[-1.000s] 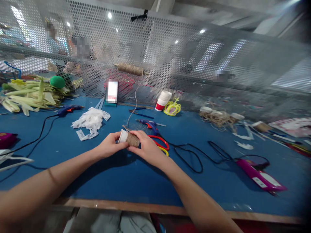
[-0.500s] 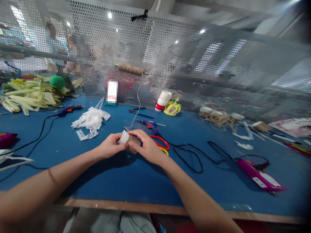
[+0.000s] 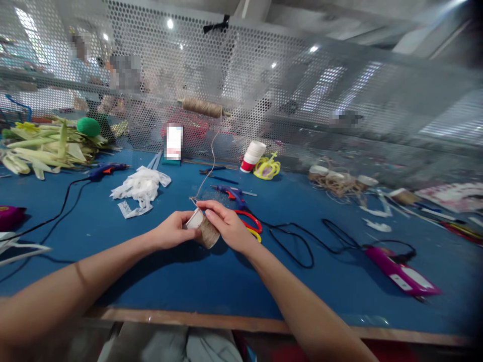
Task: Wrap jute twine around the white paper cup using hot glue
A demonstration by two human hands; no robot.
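Between my two hands a small paper cup [image 3: 209, 234] is tilted, its white rim end toward the left and its lower part wrapped in brown twine. My left hand [image 3: 174, 230] is closed on the white rim end. My right hand [image 3: 228, 225] grips the wrapped side from the right, thumb on top. A strand of twine [image 3: 212, 151] runs from the cup up to a twine spool [image 3: 203, 107] on the perforated screen. Just behind my right hand lie scissors [image 3: 251, 221] with red and yellow handles and a blue glue gun [image 3: 232, 193].
Crumpled white plastic [image 3: 141, 187] and another glue gun [image 3: 107, 170] lie left, near corn husks [image 3: 56, 143]. Stacked paper cups [image 3: 253, 155] and a yellow crown-shaped piece [image 3: 267, 167] stand behind. A black cable [image 3: 292, 236] leads to a purple device [image 3: 402, 271] at right.
The cup has turned in my hands, so more of its twine-wrapped side shows. The fingers of both hands have shifted slightly, and the twine strand hangs a little further left.
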